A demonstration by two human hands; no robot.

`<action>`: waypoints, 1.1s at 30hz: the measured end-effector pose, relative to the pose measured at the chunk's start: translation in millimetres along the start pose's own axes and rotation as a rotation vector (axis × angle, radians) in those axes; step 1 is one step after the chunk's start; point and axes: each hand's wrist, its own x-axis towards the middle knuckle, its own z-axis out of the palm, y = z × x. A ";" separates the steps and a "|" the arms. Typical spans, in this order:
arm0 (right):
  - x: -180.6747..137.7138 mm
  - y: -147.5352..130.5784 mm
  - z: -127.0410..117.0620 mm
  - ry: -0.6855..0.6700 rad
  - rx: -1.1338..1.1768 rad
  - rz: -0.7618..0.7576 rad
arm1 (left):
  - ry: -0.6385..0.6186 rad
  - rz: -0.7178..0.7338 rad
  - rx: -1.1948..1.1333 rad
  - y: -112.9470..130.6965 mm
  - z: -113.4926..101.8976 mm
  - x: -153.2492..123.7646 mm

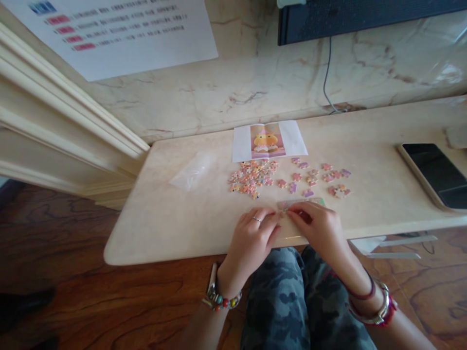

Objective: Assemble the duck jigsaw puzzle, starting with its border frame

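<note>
My left hand (255, 233), with a ring on one finger, is closed over the front of the table, its fingertips bunched together. My right hand (317, 221) meets it there, thumb and forefinger pinched on a small pale jigsaw puzzle piece (284, 210). What my left fingertips hold, if anything, is hidden. Just behind the hands lies a joined strip of puzzle (317, 201), pinkish with a green right end, partly covered by my right hand. A heap of loose puzzle pieces (251, 177) is beyond my left hand. Several scattered pieces (311, 180) lie beyond my right hand.
A creased paper with a printed yellow character (266, 141) lies at the back, behind the pieces. To the left is a clear plastic bag (193, 171). A phone (438, 174) rests at the right. The table's front edge (164, 259) runs near my legs.
</note>
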 end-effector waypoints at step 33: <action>2.6 9.9 -1.4 -0.155 -0.153 -0.206 | 0.087 -0.127 0.108 4.3 7.2 -2.3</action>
